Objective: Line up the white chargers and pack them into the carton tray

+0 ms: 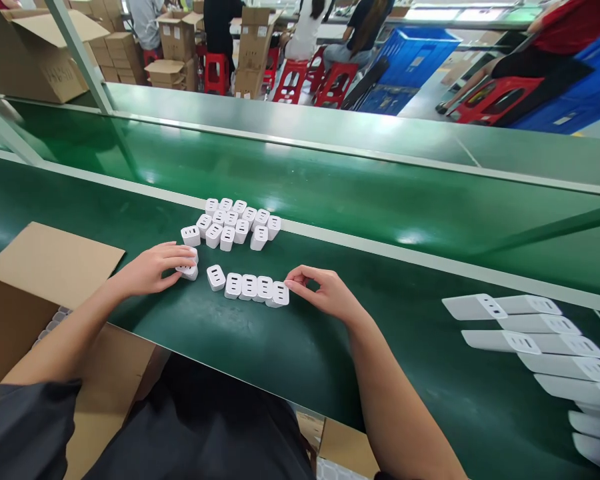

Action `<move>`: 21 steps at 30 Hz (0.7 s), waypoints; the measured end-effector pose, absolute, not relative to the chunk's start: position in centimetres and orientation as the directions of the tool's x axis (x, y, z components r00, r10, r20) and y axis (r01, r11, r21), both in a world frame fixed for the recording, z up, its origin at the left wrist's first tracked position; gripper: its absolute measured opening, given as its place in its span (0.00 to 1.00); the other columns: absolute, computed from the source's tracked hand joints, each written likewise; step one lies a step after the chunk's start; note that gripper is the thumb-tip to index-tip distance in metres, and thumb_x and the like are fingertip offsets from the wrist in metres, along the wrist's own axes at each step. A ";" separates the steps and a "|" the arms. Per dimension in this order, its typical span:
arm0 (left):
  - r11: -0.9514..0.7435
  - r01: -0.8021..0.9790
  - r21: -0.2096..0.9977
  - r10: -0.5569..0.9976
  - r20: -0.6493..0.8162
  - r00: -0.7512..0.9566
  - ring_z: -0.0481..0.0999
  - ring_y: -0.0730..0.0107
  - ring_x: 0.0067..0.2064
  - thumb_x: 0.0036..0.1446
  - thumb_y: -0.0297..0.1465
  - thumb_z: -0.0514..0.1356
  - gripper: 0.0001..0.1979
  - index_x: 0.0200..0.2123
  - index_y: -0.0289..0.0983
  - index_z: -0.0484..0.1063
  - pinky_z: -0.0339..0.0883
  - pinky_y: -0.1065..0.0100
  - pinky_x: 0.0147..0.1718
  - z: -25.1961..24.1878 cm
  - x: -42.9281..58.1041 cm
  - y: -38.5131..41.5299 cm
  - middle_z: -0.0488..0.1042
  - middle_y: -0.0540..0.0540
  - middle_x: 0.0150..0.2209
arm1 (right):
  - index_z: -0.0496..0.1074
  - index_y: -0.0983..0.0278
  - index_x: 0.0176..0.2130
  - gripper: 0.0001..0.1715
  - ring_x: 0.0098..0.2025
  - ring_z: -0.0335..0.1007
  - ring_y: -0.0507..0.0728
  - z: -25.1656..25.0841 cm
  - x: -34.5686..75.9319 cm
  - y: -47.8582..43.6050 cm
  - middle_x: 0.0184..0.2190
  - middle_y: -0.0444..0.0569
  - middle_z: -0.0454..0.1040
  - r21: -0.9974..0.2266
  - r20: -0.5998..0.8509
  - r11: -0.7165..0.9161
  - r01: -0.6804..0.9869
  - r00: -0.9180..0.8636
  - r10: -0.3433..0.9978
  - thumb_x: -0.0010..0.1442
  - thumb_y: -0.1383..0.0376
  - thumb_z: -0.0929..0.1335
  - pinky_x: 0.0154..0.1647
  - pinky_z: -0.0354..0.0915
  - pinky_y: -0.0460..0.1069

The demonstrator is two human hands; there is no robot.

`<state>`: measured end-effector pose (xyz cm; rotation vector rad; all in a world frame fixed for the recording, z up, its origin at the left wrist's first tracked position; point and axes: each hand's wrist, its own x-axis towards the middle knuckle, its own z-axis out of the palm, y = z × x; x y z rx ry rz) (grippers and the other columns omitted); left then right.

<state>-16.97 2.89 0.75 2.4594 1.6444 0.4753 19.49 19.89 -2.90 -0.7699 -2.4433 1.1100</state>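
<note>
My left hand [153, 268] curls its fingers over white USB chargers [189, 273] at the left of the work surface; the fingers partly cover them. Between my hands, several more form a short row [249, 287], port faces up, with a tilted charger [216, 277] at its left end. My right hand [325, 290] has thumb and forefinger drawn together at the rightmost charger [280, 294], touching its upper right corner. Behind the row stands a looser cluster of the same chargers [227, 227], with a single charger [191, 235] lying to its left.
More white chargers [545, 333] stand on the green bench [405, 400] at far right. An open cardboard box [10, 327] is at my left. Beyond a pale rail [380, 252] runs a green conveyor belt [330, 180]. People sit on red stools [290, 80] near blue crates [415, 57].
</note>
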 end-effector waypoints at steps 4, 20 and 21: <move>-0.429 0.795 0.429 0.899 0.117 0.422 0.72 0.66 0.60 0.61 0.22 0.48 0.22 0.53 0.42 0.73 0.60 0.51 0.67 1.2 -16.3 1.4 0.76 0.46 0.55 | 0.74 0.60 0.38 0.18 0.29 0.68 0.54 -2.7 19.2 19.7 0.28 0.46 0.74 -0.761 0.150 0.582 0.287 -0.795 0.588 0.64 0.49 0.66 0.34 0.70 0.52; -0.166 0.928 0.333 0.983 0.127 0.130 0.76 0.59 0.56 0.63 0.48 0.59 0.27 0.61 0.41 0.67 0.74 0.61 0.50 -2.1 -10.5 3.8 0.74 0.42 0.58 | 0.67 0.54 0.61 0.36 0.40 0.72 0.56 -2.9 19.2 19.0 0.54 0.53 0.69 -0.738 0.003 0.611 0.288 -0.903 0.429 0.57 0.48 0.73 0.37 0.75 0.53; -0.210 0.916 0.341 0.976 0.126 0.177 0.77 0.60 0.54 0.64 0.47 0.58 0.26 0.59 0.41 0.68 0.74 0.62 0.49 -2.1 -10.7 4.0 0.75 0.42 0.57 | 0.68 0.54 0.60 0.34 0.42 0.73 0.58 -3.0 19.1 18.9 0.54 0.53 0.70 -0.736 0.005 0.613 0.288 -0.903 0.430 0.58 0.48 0.73 0.37 0.75 0.53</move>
